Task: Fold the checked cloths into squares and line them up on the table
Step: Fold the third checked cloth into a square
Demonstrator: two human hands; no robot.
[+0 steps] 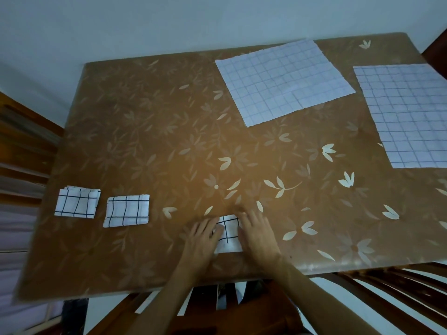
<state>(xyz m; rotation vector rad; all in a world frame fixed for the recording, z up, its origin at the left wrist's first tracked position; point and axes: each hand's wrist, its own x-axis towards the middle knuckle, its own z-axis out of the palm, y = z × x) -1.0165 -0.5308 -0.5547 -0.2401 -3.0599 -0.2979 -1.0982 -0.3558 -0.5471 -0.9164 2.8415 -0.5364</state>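
- The left hand point(202, 235) and right hand point(257, 232) both lie flat, palms down, on the third folded cloth point(227, 234) near the near edge of the table point(169, 141); the fingers are spread and pressing, not pinching anything.
- The step looks like flattening the last fold, so the pressure should run outward from the middle to set the creases.
- Check that the corners meet; the hands cover both side edges, so I cannot tell whether they line up.
- Two finished squares, the far-left folded cloth point(77, 201) and the second folded cloth point(127, 210), sit in a row to the left; slide this one left to match their spacing and near edge.
- Two open cloths, the middle open cloth point(283, 81) and the right open cloth point(408, 114), wait unfolded at the far right.
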